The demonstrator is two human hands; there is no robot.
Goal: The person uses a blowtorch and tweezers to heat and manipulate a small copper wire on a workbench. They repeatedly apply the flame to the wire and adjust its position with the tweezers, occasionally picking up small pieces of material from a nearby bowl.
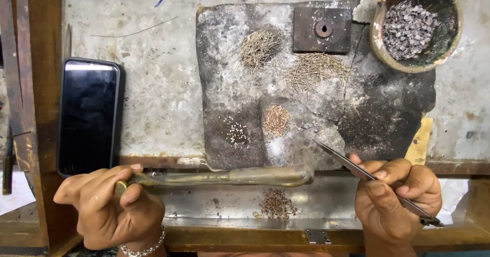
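The left hand (109,203) is closed in a pinch around the thin end of a tarnished brass blowpipe (224,177), which lies level along the near edge of a scorched, grey-crusted soldering slab (224,83). The right hand (398,196) grips slim steel tweezers (367,178), tips aimed at the slab's near right part. On the slab lie wiry heaps (259,47), coppery bits (277,119) and pale beads (236,132). Right of the slab sits a chipped clay bowl (380,42); left, a black phone (89,115).

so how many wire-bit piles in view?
4: two pale piles on the slab's upper part, a coppery pile mid-slab, and a darker pile on the tray below. None seem hidden.
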